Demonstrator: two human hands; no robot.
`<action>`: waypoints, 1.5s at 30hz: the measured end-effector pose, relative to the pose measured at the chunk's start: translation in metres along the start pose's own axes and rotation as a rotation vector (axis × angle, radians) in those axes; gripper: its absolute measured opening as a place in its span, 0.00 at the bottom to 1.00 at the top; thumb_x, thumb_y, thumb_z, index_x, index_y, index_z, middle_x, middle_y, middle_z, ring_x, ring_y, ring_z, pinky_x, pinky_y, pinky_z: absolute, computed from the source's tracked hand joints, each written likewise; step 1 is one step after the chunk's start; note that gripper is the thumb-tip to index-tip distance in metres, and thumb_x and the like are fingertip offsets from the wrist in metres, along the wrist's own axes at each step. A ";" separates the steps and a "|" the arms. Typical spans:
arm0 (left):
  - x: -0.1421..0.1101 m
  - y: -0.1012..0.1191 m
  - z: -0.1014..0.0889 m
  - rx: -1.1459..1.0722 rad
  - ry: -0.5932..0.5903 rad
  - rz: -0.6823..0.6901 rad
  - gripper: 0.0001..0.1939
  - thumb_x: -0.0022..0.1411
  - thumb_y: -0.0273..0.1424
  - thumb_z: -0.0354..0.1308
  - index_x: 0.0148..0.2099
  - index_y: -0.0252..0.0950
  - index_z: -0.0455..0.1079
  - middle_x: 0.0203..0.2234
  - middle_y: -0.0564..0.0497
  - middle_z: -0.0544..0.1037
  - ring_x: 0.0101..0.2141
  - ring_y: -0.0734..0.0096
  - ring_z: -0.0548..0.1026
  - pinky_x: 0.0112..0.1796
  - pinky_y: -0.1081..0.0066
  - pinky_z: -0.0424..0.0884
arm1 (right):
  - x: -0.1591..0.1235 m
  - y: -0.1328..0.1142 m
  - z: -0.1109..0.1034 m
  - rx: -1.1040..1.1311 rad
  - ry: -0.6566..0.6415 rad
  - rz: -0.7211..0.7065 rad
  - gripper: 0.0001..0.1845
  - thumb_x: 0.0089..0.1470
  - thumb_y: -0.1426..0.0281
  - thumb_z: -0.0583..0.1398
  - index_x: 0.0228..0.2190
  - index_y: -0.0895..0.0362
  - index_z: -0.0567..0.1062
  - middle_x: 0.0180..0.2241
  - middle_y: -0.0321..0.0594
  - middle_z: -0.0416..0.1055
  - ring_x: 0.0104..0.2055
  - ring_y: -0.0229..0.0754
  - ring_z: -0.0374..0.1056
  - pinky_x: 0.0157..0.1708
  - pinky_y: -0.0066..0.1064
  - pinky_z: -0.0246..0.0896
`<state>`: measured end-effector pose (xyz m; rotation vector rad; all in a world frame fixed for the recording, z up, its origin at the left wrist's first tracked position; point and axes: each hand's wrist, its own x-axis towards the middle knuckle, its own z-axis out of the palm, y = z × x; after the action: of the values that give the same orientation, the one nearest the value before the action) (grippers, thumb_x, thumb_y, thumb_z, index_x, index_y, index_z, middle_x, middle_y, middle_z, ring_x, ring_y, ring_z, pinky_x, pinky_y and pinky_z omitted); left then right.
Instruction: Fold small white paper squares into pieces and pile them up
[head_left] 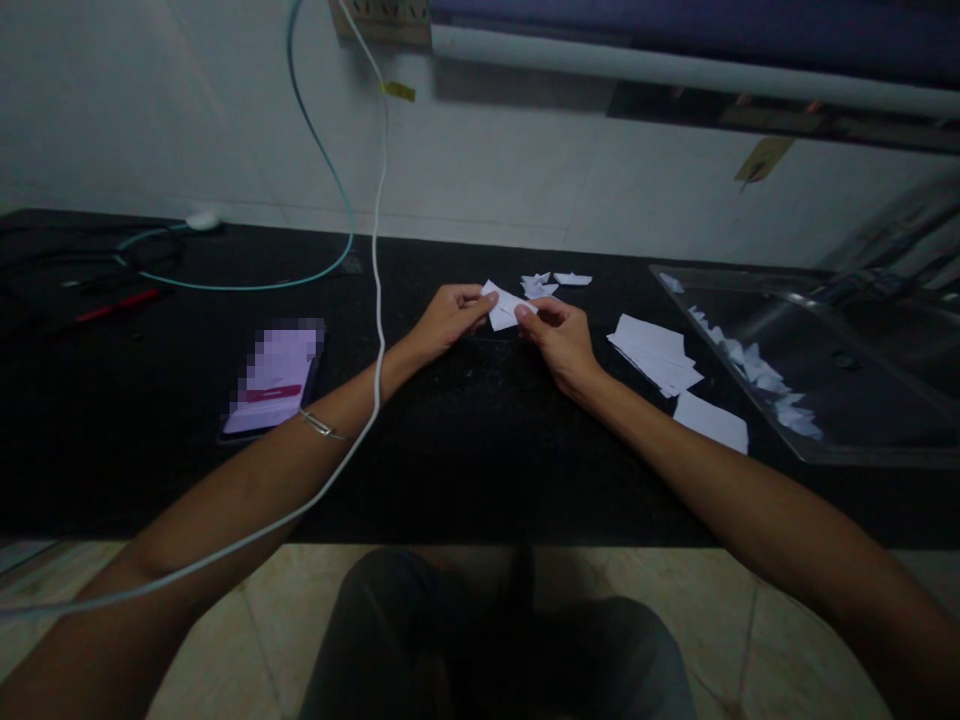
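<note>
A small piece of white folded paper (504, 308) is held up between my two hands over the black counter. My left hand (453, 316) pinches its left edge, thumb on top. On the opposite side my right hand (561, 338) grips the right edge with thumb and fingers; the fingers behind the paper are partly hidden. Just beyond lie several small folded paper pieces (537, 286), one of them shaped like a little boat (573, 280). To the right of my right hand rests a stack of white paper sheets (654, 352), with more sheets (712, 422) nearer to me.
A phone (274, 382) with a lit screen lies left of my left forearm. A white cable (378, 260) hangs down across that forearm. At right, folded papers (757, 370) line the edge of a metal sink (885, 400). A red pen-like object (120, 305) lies far left.
</note>
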<state>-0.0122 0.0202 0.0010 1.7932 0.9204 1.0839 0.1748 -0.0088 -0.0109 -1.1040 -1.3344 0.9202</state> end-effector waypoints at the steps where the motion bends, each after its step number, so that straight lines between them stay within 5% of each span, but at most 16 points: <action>1: -0.001 0.002 0.000 0.002 -0.011 0.007 0.21 0.68 0.47 0.57 0.28 0.38 0.69 0.17 0.56 0.64 0.18 0.80 0.59 0.20 0.73 0.53 | 0.000 0.000 0.000 0.005 -0.007 0.010 0.14 0.50 0.55 0.68 0.31 0.53 0.79 0.31 0.39 0.76 0.33 0.40 0.69 0.35 0.36 0.67; 9: -0.006 0.013 -0.001 0.015 -0.057 0.064 0.25 0.68 0.47 0.58 0.23 0.37 0.64 0.15 0.56 0.64 0.16 0.82 0.59 0.19 0.74 0.52 | 0.003 0.006 -0.002 0.044 -0.133 0.025 0.14 0.50 0.56 0.69 0.30 0.55 0.80 0.29 0.38 0.75 0.30 0.38 0.68 0.32 0.34 0.64; 21: -0.003 0.004 0.003 -0.113 -0.077 -0.074 0.10 0.58 0.35 0.68 0.33 0.34 0.74 0.16 0.58 0.68 0.14 0.84 0.60 0.15 0.77 0.50 | 0.006 0.008 -0.003 -0.257 -0.073 -0.270 0.08 0.54 0.64 0.65 0.29 0.55 0.78 0.30 0.38 0.77 0.31 0.41 0.67 0.32 0.34 0.60; 30: -0.001 0.001 0.003 -0.151 -0.066 -0.062 0.15 0.61 0.42 0.67 0.36 0.34 0.76 0.18 0.54 0.73 0.13 0.85 0.62 0.14 0.77 0.51 | 0.004 0.003 -0.005 -0.388 0.020 -0.407 0.12 0.57 0.58 0.66 0.30 0.53 0.80 0.30 0.37 0.71 0.34 0.42 0.65 0.36 0.36 0.62; 38: 0.002 -0.005 0.001 -0.115 -0.048 0.037 0.18 0.61 0.45 0.68 0.35 0.33 0.78 0.23 0.50 0.78 0.19 0.82 0.70 0.20 0.79 0.62 | 0.004 0.005 -0.006 -0.370 0.022 -0.392 0.10 0.57 0.59 0.67 0.30 0.53 0.81 0.29 0.37 0.69 0.33 0.41 0.64 0.36 0.36 0.61; 45: 0.001 -0.001 0.000 -0.078 -0.025 0.016 0.18 0.64 0.43 0.65 0.33 0.32 0.79 0.23 0.48 0.80 0.16 0.83 0.68 0.18 0.77 0.57 | 0.002 0.001 -0.006 -0.284 0.062 -0.239 0.13 0.56 0.58 0.66 0.33 0.55 0.83 0.24 0.36 0.70 0.28 0.40 0.63 0.32 0.34 0.59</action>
<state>-0.0117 0.0216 0.0007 1.7487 0.8385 1.0906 0.1811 -0.0073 -0.0105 -1.1455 -1.5395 0.5283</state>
